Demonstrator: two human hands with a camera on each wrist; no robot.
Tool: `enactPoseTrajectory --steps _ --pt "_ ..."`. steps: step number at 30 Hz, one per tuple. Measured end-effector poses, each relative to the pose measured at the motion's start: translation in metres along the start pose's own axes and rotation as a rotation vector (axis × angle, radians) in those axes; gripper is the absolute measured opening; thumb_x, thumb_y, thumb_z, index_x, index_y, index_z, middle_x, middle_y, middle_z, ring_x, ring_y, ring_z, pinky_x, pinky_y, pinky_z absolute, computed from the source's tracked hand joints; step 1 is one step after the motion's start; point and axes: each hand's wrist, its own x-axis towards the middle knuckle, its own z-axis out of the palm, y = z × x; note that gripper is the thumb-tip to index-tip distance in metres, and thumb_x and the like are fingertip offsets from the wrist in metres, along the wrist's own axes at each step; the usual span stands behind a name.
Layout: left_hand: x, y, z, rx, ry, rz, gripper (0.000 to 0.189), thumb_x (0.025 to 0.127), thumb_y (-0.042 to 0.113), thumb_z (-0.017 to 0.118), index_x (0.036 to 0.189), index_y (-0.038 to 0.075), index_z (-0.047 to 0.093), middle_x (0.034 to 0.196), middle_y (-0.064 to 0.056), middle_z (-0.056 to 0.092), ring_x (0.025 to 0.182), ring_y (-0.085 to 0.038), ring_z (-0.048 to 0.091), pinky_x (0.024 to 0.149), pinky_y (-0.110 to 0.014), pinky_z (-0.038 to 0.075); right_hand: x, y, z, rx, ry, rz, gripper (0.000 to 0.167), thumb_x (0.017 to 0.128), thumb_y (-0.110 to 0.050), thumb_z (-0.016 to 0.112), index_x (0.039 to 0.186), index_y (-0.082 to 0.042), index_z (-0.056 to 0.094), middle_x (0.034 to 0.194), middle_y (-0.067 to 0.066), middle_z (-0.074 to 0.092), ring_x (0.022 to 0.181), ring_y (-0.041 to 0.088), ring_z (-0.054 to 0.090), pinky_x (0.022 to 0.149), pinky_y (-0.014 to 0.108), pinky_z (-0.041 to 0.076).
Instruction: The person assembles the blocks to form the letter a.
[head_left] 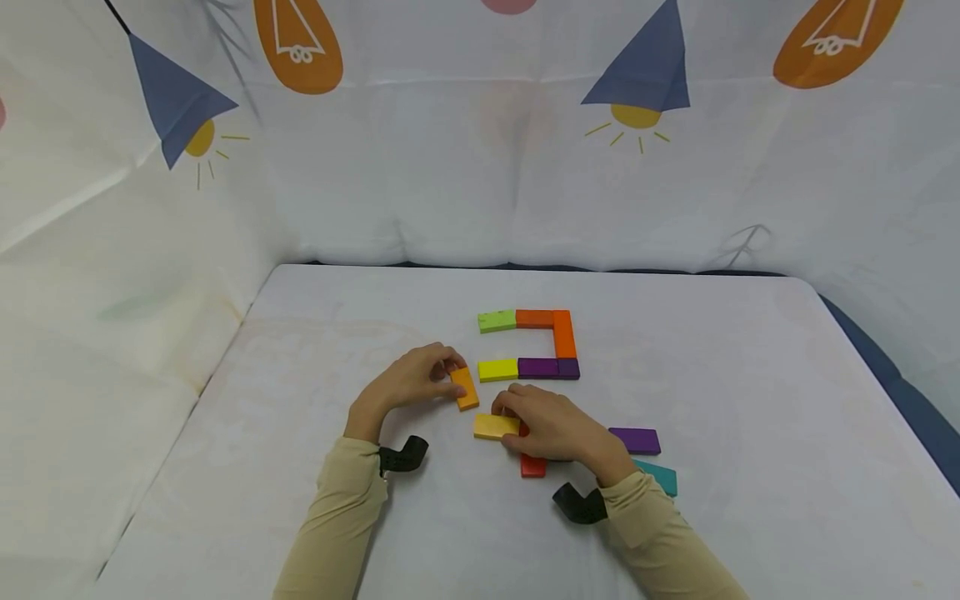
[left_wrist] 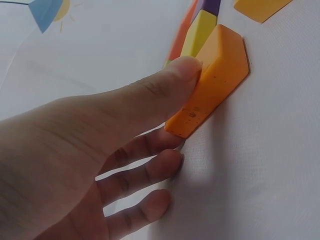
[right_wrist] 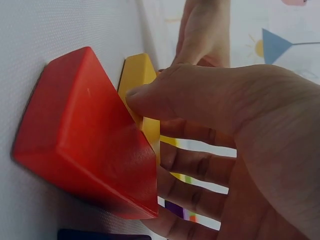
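Observation:
My left hand pinches an orange block between thumb and fingers, its end tilted on the white table. In the left wrist view the thumb presses one face of this orange block. My right hand holds a golden-yellow block with its thumb on the near side and fingers across the far side. Against that block's right end lies a red block, partly hidden by the hand; it looms large in the right wrist view. Beyond both hands, a bright yellow block touches a purple one.
Farther back, a light green block joins red-orange blocks, making a bracket shape open to the left. By the right forearm lie a purple block and a partly covered teal block. Printed white fabric hangs behind the table.

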Motion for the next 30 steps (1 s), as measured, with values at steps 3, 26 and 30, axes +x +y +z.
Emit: enactPoseTrajectory --steps 3,26,30 --pt "-0.0001 0.0000 0.0000 -0.002 0.003 0.003 0.039 0.081 0.035 0.073 0.112 0.014 0.063 0.097 -0.001 0.060 0.089 -0.017 0.053 0.080 -0.029 0.044 -0.0001 0.0001 0.0004 -0.005 0.002 0.002 0.029 0.083 -0.027 0.068 0.111 -0.019 0.061 0.088 -0.009 0.051 0.077 0.007 0.047 0.067 0.021 0.042" --pt "0.0003 0.0006 0.0022 0.001 0.026 0.050 0.038 0.082 0.032 0.074 0.113 0.012 0.063 0.100 -0.001 0.061 0.090 -0.016 0.053 0.083 -0.029 0.046 -0.0016 0.0004 0.0004 -0.018 0.017 0.003 0.030 0.083 -0.025 0.068 0.111 -0.019 0.061 0.093 -0.009 0.052 0.081 0.007 0.046 0.072 0.023 0.045" --pt "0.0009 0.0006 0.0027 0.000 0.028 0.051 0.038 0.082 0.032 0.074 0.113 0.012 0.064 0.099 -0.001 0.061 0.090 -0.016 0.053 0.082 -0.029 0.046 -0.0019 0.0009 -0.0002 -0.018 0.018 0.007 0.031 0.083 -0.025 0.069 0.112 -0.019 0.061 0.095 -0.008 0.053 0.082 0.007 0.046 0.075 0.025 0.046"
